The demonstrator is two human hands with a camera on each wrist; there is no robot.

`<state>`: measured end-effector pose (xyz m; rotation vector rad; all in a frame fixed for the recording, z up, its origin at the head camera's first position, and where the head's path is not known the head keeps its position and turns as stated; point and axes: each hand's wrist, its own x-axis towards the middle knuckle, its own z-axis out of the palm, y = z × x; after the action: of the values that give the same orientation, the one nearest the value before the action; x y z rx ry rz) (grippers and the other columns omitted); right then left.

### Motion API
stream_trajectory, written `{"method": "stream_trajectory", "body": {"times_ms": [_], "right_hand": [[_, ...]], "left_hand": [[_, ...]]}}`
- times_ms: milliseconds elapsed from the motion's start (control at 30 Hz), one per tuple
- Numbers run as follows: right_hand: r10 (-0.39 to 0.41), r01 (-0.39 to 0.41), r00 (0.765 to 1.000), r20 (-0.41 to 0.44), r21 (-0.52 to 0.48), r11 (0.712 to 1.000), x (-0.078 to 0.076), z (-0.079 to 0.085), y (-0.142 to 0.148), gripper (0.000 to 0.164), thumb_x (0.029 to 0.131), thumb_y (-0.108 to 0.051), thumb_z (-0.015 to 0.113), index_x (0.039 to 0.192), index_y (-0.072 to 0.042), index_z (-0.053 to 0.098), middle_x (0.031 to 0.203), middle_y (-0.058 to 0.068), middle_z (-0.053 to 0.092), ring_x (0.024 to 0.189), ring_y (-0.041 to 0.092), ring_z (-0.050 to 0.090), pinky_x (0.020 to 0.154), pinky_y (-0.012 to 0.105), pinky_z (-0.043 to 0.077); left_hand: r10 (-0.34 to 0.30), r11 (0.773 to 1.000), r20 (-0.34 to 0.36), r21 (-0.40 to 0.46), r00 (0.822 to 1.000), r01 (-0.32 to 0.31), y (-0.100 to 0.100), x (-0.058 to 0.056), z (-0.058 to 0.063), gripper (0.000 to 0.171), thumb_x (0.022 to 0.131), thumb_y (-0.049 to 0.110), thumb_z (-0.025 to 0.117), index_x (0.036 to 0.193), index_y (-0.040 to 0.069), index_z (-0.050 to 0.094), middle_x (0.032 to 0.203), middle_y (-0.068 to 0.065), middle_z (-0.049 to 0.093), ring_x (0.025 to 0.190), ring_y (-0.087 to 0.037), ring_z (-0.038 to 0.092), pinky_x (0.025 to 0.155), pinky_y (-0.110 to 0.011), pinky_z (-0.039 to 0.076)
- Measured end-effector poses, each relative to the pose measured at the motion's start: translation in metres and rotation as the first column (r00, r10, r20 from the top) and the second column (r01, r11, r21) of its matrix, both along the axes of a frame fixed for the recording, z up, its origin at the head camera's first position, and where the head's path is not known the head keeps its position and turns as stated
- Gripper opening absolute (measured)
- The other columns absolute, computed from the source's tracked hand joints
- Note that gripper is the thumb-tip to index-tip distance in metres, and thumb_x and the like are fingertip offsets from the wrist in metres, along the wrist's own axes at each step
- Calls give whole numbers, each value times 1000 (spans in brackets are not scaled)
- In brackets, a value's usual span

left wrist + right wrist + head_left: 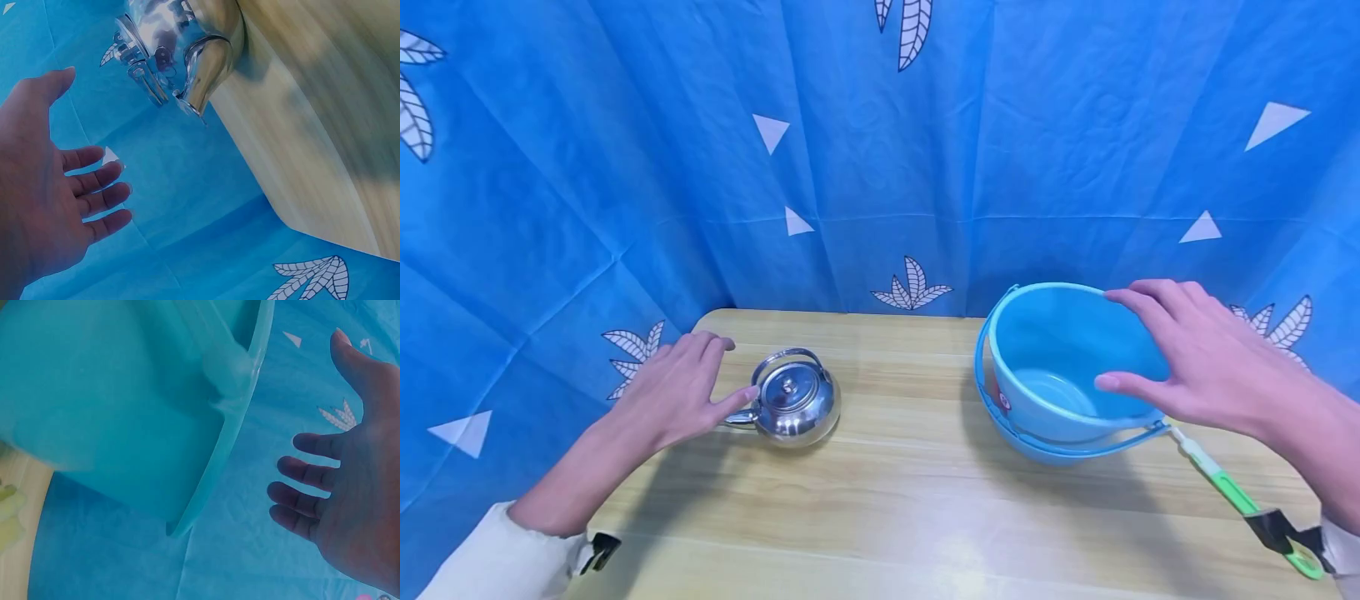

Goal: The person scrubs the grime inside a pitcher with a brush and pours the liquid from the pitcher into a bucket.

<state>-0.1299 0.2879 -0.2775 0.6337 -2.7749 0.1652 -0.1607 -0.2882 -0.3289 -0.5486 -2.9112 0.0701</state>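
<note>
Just right of the left grip (681,387), the head view shows a metal kettle (797,410) on the worktop (880,500). A blue bucket (1037,358) stands left of the right grip (1198,354), with a green-handled tool (1232,493) nearer the person and a blue curtain (880,158) behind. From the left wrist, the left grip is wide, apart from the kettle. From the right wrist, the right grip is also wide, near the bucket's rim but apart from it.

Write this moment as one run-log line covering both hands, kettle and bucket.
left hand: empty, near kettle | right hand: empty, near bucket | kettle: upright on table, lid on | bucket: upright on table
</note>
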Motion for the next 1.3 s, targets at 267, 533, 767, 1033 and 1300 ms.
{"method": "stream_trajectory", "body": {"times_ms": [267,533,767,1033,1300], "right_hand": [[30,-30,999,21,-3,1000,-4,4,-16,93,77,-59,83,147,-6,52,141,20,54,122,41,48,91,61,47],[57,-57,998,30,-12,998,-7,2,-25,86,79,-58,82,140,-4,55,137,19,57,121,40,50,93,60,47],[99,-99,995,10,-28,995,-6,3,-35,79,82,-55,80,136,-3,57,133,15,59,119,34,52,95,55,48],[107,-106,994,22,-28,994,-4,5,-49,77,84,-56,79,136,-3,57,132,13,60,118,32,53,93,53,49],[127,-127,992,26,-23,992,-5,5,-65,75,86,-57,75,135,-3,59,132,12,61,116,29,54,94,49,50]], "left_hand": [[0,1000,18,22,1000,-1,-2,-3,-6,80,95,67,56,132,-5,58,127,-25,66,116,-44,64,89,-59,53],[4,999,20,31,1000,-5,-3,-3,-7,76,95,64,57,127,-6,60,119,-23,68,108,-40,65,84,-56,54],[26,999,39,21,999,-27,-3,-4,-8,76,96,66,56,126,-4,61,119,-21,68,108,-38,65,83,-55,52],[30,1000,50,10,998,-30,-3,-3,-10,76,97,67,53,124,-4,61,115,-21,68,106,-38,65,80,-54,52],[37,999,64,28,997,-39,-5,0,-12,76,97,67,53,123,-4,61,115,-20,68,106,-37,65,82,-55,52]]}}
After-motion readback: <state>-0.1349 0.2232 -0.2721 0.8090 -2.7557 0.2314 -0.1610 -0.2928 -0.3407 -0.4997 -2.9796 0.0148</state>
